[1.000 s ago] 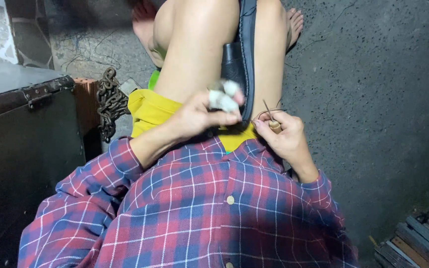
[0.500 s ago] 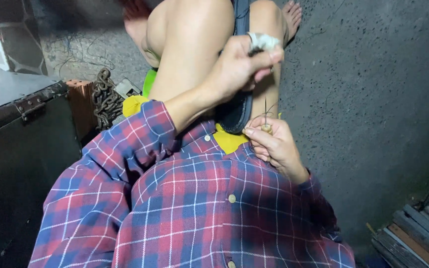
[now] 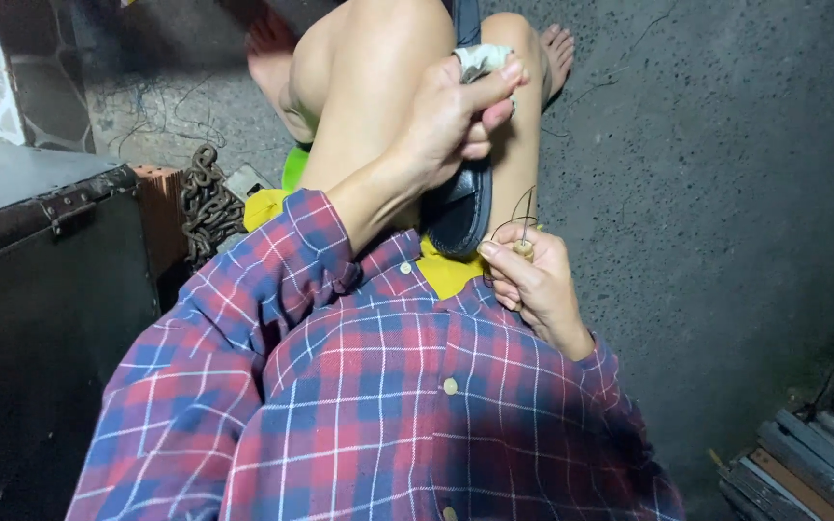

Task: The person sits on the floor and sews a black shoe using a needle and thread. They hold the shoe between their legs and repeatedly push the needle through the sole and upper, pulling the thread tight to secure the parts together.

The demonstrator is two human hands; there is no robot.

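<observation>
1. While the person sits on the concrete floor with knees drawn up, a dark sandal stands on edge between the bare legs, its lower end resting against the yellow shorts.
2. Left hand: raised above the knee, fingers closed, thumb and forefinger pinching a small whitish wad of cloth or tape. Exact material can't be told.
3. Right hand: low, just beside the sandal's lower end, fingers curled in a pinch around a small wooden-handled awl. A thin needle stands up from it, with dark thread looping close to the sandal edge.
4. Both hands are well apart; the left forearm crosses in front of the sandal and hides its middle section.
5. Plaid shirt sleeves fill the lower view and cover whatever lies under the torso.
6. Left side: dark metal trunk with a hasp, a reddish brick just beside it, then a rusty chain heaped against the brick.
7. A green object shows behind the thigh, mostly hidden.
8. Bare feet rest on the floor at the top.
9. Bottom right corner: stacked boards or slats, well apart from the hands.
</observation>
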